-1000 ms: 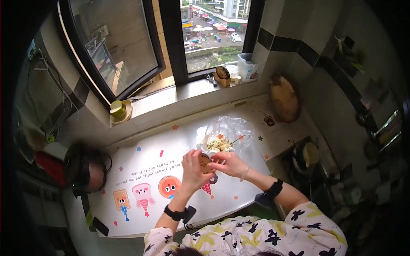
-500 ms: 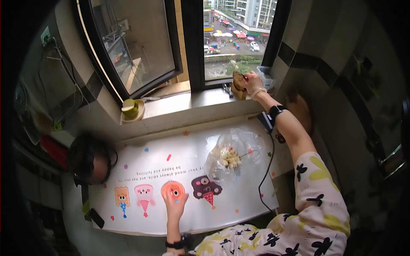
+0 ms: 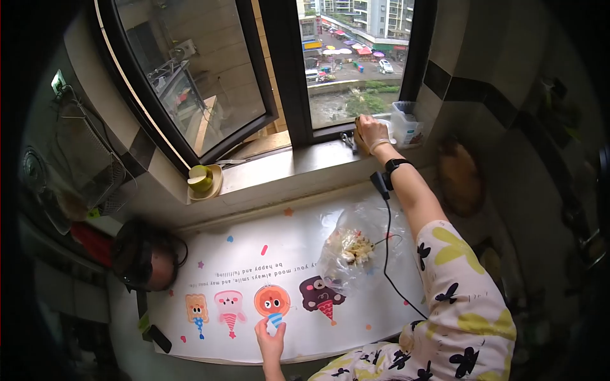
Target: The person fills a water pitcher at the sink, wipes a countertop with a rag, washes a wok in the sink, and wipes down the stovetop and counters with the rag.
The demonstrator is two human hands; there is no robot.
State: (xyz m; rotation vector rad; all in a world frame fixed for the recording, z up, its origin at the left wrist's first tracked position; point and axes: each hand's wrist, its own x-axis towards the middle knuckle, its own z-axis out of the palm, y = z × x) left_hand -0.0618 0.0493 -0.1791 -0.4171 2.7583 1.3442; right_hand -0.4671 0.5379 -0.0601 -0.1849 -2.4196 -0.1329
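My right hand is at the window sill, fingers closed on a flat brown wooden piece beside a small wooden holder; my hand hides most of both. A clear plastic container stands just right of this hand, and a small metal object lies to its left. My left hand rests low over the printed white mat, thumb and fingers apart with nothing between them, by the striped cone of a printed cartoon. Up the mat lies a clear plastic bag with pale food pieces.
A dark pot-like appliance stands at the mat's left, a phone-like black object near its corner. Cut green fruit sits in a dish on the sill. The left window is swung inward. A black cable hangs from my right wrist.
My right hand has lowered the flat brown piece toward the holder. My left hand has drawn back toward me, uncovering the printed orange face. The camera view has shifted slightly.
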